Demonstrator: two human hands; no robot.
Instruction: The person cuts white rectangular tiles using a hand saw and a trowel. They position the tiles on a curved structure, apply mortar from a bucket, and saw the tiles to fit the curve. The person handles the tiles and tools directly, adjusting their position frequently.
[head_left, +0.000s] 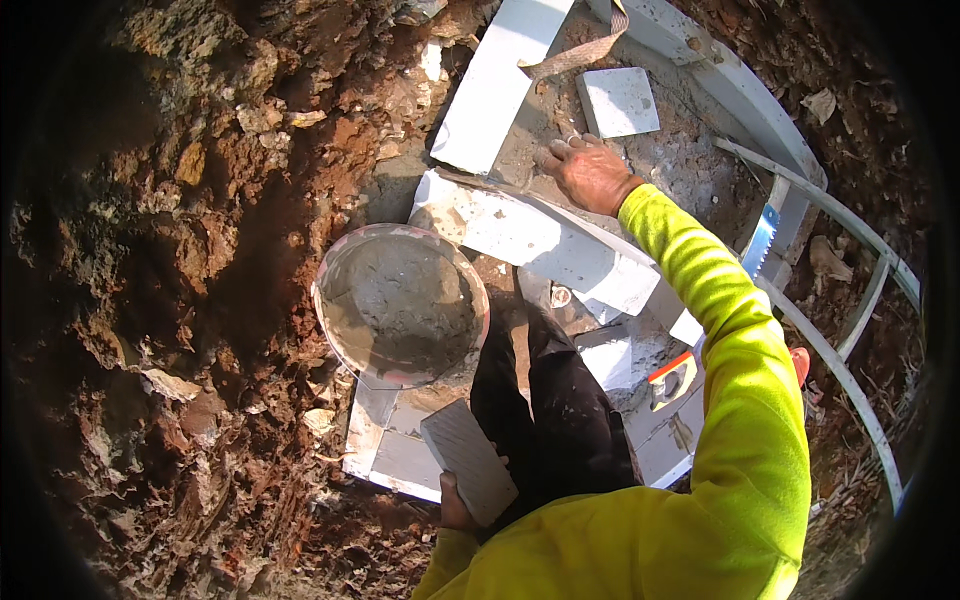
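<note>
My left hand (pixel 457 503), at the lower middle, is closed around the edge of a grey rectangular block (pixel 468 462) held beside my dark trouser leg. My right hand (pixel 588 172) reaches forward over a rough mortar-smeared surface (pixel 690 170), just past a row of white blocks (pixel 540 240). Its fingers are slightly bent and apart, pointing left, and they seem to touch that surface; nothing shows in them. A loose white block (pixel 618 102) lies just beyond this hand. To the left of my legs stands a round basin (pixel 330 318) with wet grey mortar (pixel 405 295) in it.
A long white block (pixel 500 85) and a curved pale wall (pixel 740 85) edge the far side. A tan strap (pixel 590 52) hangs there. At right are a ladder-like frame (pixel 865 310), a blue saw blade (pixel 761 240) and an orange-and-white handle (pixel 672 381). Rugged reddish earth (pixel 200 250) rises at left.
</note>
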